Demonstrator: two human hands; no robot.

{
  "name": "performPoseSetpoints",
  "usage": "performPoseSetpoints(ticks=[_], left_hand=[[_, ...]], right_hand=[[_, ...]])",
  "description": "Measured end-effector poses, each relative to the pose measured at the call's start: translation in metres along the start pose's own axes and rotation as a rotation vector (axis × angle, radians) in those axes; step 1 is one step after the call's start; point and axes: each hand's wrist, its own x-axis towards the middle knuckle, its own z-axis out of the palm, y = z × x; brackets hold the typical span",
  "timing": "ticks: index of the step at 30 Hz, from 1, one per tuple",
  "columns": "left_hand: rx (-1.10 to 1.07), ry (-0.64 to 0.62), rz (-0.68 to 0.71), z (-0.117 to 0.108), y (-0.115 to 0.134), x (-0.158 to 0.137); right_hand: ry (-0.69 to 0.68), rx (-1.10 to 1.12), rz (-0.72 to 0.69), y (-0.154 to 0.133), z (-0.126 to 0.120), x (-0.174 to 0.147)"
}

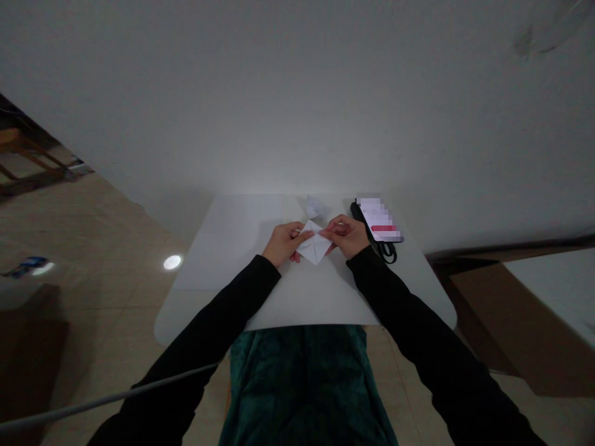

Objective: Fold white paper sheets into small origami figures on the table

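Note:
A small white sheet of paper, folded into a diamond shape (317,250), is held up above the table, with creases running across its face. My left hand (285,241) grips its left side, thumb on top and fingers beneath. On the opposite side, my right hand (348,235) pinches the paper near its upper right edge. Just behind it, a crumpled or folded white paper piece (315,207) rests on the table. To the right of my right hand lies a phone (380,222) with a lit screen, propped on a black object with a looped strap (387,253).
The white table (297,303) stands against a pale wall (297,111). A large white paper sheet (223,241) lies on its left part. At the right is a cardboard box (525,328); a grey cable (116,396) crosses at lower left. A wooden stool (23,145) stands far left.

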Motion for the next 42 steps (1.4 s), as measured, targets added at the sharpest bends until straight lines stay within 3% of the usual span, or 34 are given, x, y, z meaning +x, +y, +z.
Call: performPoseSetpoints(ticks=[5,20,29,36,42], left_hand=[[-0.065,-0.057,0.042,-0.005,-0.004,0.006],[-0.143,0.040,0.135,-0.004,-0.003,0.007],[-0.114,0.259,0.204,-0.001,-0.008,0.009],[-0.117,0.333,0.186,0.000,-0.008,0.008],[-0.106,0.311,0.219,0.000,-0.006,0.007]], right_hand=[[0.093,0.034,-0.018,-0.001,-0.007,0.005],[0.161,0.051,-0.099,0.000,-0.017,0.011],[0.224,0.024,-0.186,-0.006,-0.016,0.010],[0.274,0.000,-0.239,-0.007,-0.010,0.006],[0.281,0.003,-0.233,-0.007,-0.008,0.005]])
